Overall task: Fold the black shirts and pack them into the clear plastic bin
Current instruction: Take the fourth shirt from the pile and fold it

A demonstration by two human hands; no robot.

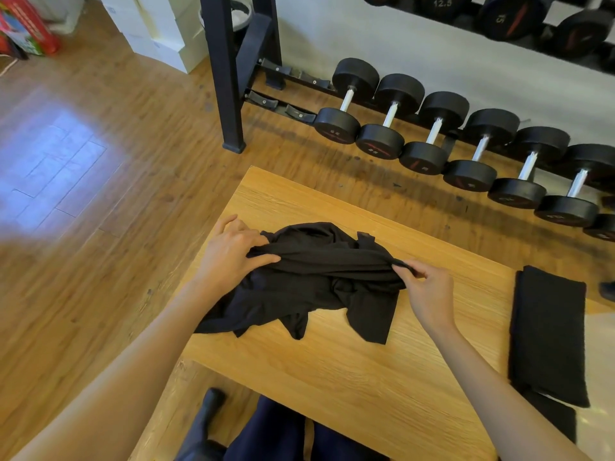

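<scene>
2 hands pinch a crumpled black shirt (pixel 319 277) on the worktop (pixel 332 371): left hand (pixel 229 251), right hand (pixel 427 292). 1 folded shirt (pixel 549 334) lies far right.

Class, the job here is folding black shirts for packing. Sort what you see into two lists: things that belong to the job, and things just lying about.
Belongs to the job:
crumpled black shirt, pinched by left hand and right hand
folded black shirts
wooden table

Just lying about:
dumbbells
black rack
white boxes
red box
</scene>
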